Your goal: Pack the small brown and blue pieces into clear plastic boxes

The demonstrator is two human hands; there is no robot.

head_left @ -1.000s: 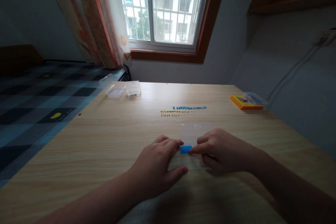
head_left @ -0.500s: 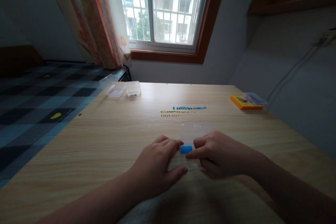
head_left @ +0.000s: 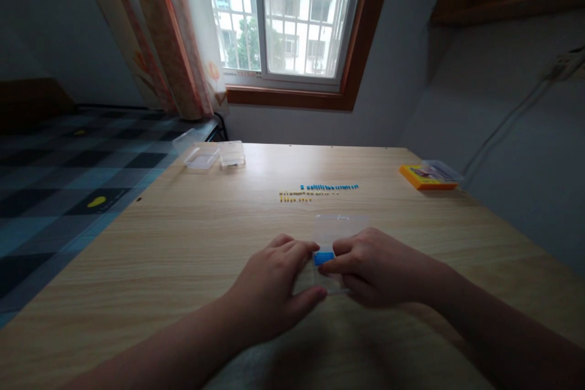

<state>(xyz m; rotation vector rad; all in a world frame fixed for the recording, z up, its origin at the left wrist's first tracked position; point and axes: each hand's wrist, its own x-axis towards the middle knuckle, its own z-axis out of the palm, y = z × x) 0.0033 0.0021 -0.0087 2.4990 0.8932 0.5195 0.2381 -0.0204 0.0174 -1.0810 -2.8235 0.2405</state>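
A clear plastic box (head_left: 337,290) lies on the table in front of me, its lid (head_left: 336,226) folded back on the far side. My left hand (head_left: 278,280) grips the box's left side, index finger at the far corner and thumb at the near corner. Inside, a tight row of small blue pieces (head_left: 324,258) fills the far left part; their exact kind is too small to make out. My right hand (head_left: 377,268) reaches over the box from the right. Its index finger is stretched to the near edge of the blue pieces, thumb apart, other fingers bent; nothing shows in its grasp.
Beyond the box, small blue pieces (head_left: 331,187) and yellow pieces (head_left: 297,194) lie in rows on the wooden table (head_left: 183,244). Clear open boxes (head_left: 201,158) stand at the far left edge. An orange-yellow box (head_left: 425,178) with a clear case on it sits at the right edge.
My right hand has shifted slightly left, its index finger now closer against the blue pieces. My left hand and the box have hardly moved.
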